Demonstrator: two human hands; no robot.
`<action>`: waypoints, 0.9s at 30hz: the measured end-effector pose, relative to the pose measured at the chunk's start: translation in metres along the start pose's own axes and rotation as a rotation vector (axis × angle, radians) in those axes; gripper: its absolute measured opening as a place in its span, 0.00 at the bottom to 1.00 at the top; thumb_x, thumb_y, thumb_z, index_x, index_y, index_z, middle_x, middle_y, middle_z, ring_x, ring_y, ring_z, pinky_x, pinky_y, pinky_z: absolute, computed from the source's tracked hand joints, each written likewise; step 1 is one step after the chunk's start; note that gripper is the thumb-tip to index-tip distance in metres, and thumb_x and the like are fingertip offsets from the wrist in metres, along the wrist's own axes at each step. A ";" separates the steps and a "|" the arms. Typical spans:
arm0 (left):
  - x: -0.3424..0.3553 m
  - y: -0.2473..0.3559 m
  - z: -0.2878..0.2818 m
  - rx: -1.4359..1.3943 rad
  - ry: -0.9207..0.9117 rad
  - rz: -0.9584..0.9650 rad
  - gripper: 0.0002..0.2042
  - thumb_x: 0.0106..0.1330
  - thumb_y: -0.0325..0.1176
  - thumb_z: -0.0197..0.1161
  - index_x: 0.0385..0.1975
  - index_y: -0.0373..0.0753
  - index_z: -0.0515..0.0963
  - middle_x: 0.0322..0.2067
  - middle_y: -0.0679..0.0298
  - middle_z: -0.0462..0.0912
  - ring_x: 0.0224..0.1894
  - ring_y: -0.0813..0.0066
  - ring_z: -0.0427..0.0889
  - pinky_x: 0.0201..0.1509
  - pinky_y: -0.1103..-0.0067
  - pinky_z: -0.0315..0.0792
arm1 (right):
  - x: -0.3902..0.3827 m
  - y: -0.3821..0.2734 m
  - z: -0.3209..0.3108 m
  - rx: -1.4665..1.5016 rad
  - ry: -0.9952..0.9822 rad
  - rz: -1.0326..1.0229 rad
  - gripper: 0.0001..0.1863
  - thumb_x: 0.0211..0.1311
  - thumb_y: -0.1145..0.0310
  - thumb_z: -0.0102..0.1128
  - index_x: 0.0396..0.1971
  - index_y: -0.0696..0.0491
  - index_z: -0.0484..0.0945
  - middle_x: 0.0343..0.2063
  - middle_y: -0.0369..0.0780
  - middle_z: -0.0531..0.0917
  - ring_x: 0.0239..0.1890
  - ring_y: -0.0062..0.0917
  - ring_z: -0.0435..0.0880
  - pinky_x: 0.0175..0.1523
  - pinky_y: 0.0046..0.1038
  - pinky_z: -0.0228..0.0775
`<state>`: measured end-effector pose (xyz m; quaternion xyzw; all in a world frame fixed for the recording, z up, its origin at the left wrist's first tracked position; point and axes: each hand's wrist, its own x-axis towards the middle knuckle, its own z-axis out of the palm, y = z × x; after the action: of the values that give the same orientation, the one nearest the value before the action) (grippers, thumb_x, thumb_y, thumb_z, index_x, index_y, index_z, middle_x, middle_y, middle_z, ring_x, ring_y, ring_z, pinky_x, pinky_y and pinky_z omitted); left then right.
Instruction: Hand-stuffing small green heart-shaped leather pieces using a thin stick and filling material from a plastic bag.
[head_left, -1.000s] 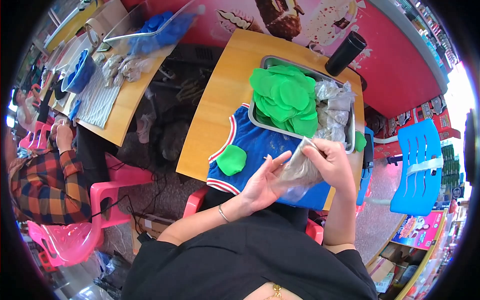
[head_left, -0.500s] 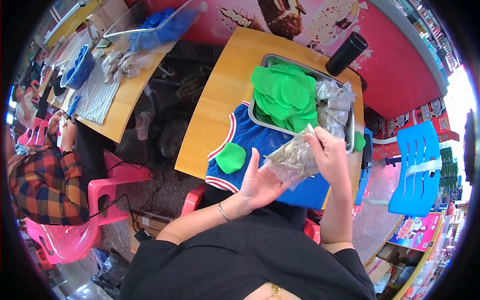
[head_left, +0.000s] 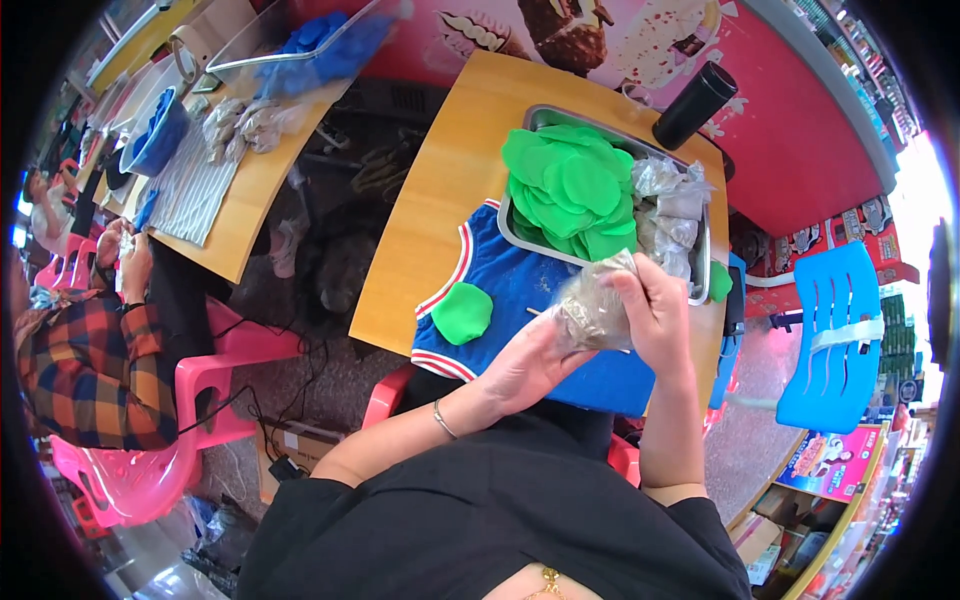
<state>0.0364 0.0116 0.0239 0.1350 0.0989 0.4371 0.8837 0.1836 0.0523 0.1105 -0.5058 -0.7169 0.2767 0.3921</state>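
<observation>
Over the front of the wooden table, a small clear plastic bag (head_left: 598,308) with greyish-brown contents is between my hands. My right hand (head_left: 660,312) pinches its upper right side between thumb and fingers. Against its lower left side, my left hand (head_left: 528,366) is closed, its fingers partly hidden by the bag. Beneath lies a blue jersey (head_left: 520,290) with red-and-white trim, spread on the table. One flat, rounded green piece (head_left: 462,314) rests on its left part. The ends of a thin pale stick show beside the bag.
A metal tray (head_left: 514,232) holds a heap of green pieces (head_left: 575,190) and several filled plastic bags (head_left: 672,205). Behind it stands a black tumbler (head_left: 694,106). At left, a person in a plaid shirt (head_left: 95,370) sits at another table. A blue chair (head_left: 832,340) is at right.
The bag has turned more upright and bunched up between my hands. My left hand has closed in on it, its thumb no longer sticking up. The green piece and tray stay put.
</observation>
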 end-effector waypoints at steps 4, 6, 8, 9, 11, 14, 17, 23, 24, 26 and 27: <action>0.006 0.004 -0.005 -0.063 0.033 0.076 0.23 0.66 0.41 0.51 0.57 0.38 0.59 0.55 0.63 0.67 0.57 0.73 0.66 0.61 0.72 0.60 | 0.000 0.004 -0.001 -0.147 0.105 -0.069 0.09 0.60 0.68 0.54 0.26 0.59 0.73 0.12 0.38 0.68 0.15 0.17 0.62 0.20 0.22 0.56; 0.006 0.010 -0.009 -0.120 0.042 0.068 0.20 0.66 0.37 0.51 0.55 0.37 0.62 0.52 0.63 0.69 0.56 0.74 0.68 0.61 0.72 0.61 | -0.004 0.003 -0.003 -0.091 0.137 -0.046 0.09 0.60 0.68 0.54 0.26 0.59 0.74 0.12 0.38 0.68 0.14 0.18 0.64 0.20 0.21 0.57; 0.006 0.013 -0.014 -0.017 -0.001 0.100 0.17 0.67 0.36 0.50 0.53 0.37 0.65 0.50 0.64 0.72 0.54 0.74 0.70 0.60 0.72 0.62 | -0.008 0.003 -0.002 -0.034 0.170 -0.024 0.09 0.60 0.68 0.54 0.27 0.59 0.75 0.12 0.37 0.69 0.14 0.18 0.65 0.21 0.20 0.58; 0.006 0.014 -0.008 0.024 0.001 0.125 0.15 0.67 0.35 0.50 0.51 0.37 0.68 0.49 0.65 0.73 0.52 0.75 0.71 0.58 0.72 0.64 | -0.010 0.004 0.000 0.019 0.151 -0.079 0.09 0.60 0.69 0.54 0.27 0.59 0.76 0.12 0.37 0.70 0.14 0.18 0.67 0.21 0.20 0.59; 0.006 0.016 -0.001 0.080 0.017 0.124 0.15 0.67 0.35 0.50 0.50 0.37 0.68 0.48 0.65 0.73 0.51 0.76 0.72 0.57 0.73 0.65 | -0.009 0.001 0.001 0.000 0.139 -0.146 0.08 0.60 0.69 0.53 0.29 0.59 0.77 0.12 0.36 0.72 0.14 0.19 0.71 0.21 0.20 0.61; 0.008 0.016 -0.005 0.170 0.029 0.145 0.14 0.67 0.34 0.50 0.49 0.36 0.70 0.46 0.65 0.75 0.49 0.78 0.73 0.55 0.76 0.66 | -0.010 0.007 0.003 -0.045 0.267 -0.224 0.10 0.60 0.68 0.52 0.29 0.59 0.77 0.16 0.39 0.77 0.17 0.23 0.76 0.24 0.21 0.66; 0.003 0.024 -0.008 0.313 -0.033 0.155 0.13 0.67 0.34 0.51 0.48 0.36 0.71 0.44 0.66 0.76 0.47 0.80 0.73 0.53 0.79 0.66 | -0.012 0.000 0.002 0.056 0.208 -0.410 0.10 0.58 0.70 0.49 0.26 0.61 0.77 0.24 0.44 0.83 0.25 0.31 0.83 0.33 0.24 0.74; 0.003 0.023 -0.021 0.525 -0.195 0.254 0.13 0.66 0.33 0.53 0.47 0.35 0.70 0.43 0.66 0.76 0.45 0.83 0.73 0.48 0.81 0.68 | -0.012 -0.007 0.002 0.010 0.347 -0.416 0.09 0.57 0.72 0.50 0.25 0.60 0.76 0.24 0.44 0.83 0.25 0.30 0.83 0.32 0.25 0.75; 0.003 0.019 -0.014 0.496 -0.085 0.322 0.13 0.66 0.34 0.53 0.47 0.36 0.70 0.43 0.66 0.76 0.45 0.82 0.73 0.47 0.80 0.69 | -0.011 -0.009 0.003 -0.015 0.308 -0.409 0.08 0.56 0.73 0.51 0.25 0.60 0.76 0.24 0.44 0.83 0.25 0.29 0.83 0.32 0.24 0.75; 0.005 0.014 -0.016 0.351 -0.072 0.273 0.16 0.65 0.38 0.53 0.48 0.37 0.69 0.45 0.64 0.75 0.47 0.77 0.73 0.49 0.77 0.69 | -0.013 -0.005 0.005 -0.026 0.290 -0.386 0.07 0.56 0.73 0.52 0.25 0.60 0.77 0.24 0.43 0.83 0.24 0.28 0.83 0.31 0.23 0.74; 0.007 0.014 -0.017 0.209 -0.057 0.226 0.18 0.65 0.42 0.54 0.50 0.37 0.68 0.48 0.61 0.73 0.49 0.73 0.73 0.51 0.74 0.69 | -0.012 -0.003 0.006 -0.035 0.270 -0.365 0.07 0.56 0.74 0.53 0.25 0.61 0.77 0.24 0.43 0.82 0.24 0.27 0.82 0.30 0.22 0.73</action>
<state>0.0252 0.0279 0.0121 0.2491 0.1030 0.5170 0.8125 0.1792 0.0401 0.1067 -0.4068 -0.7423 0.1186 0.5191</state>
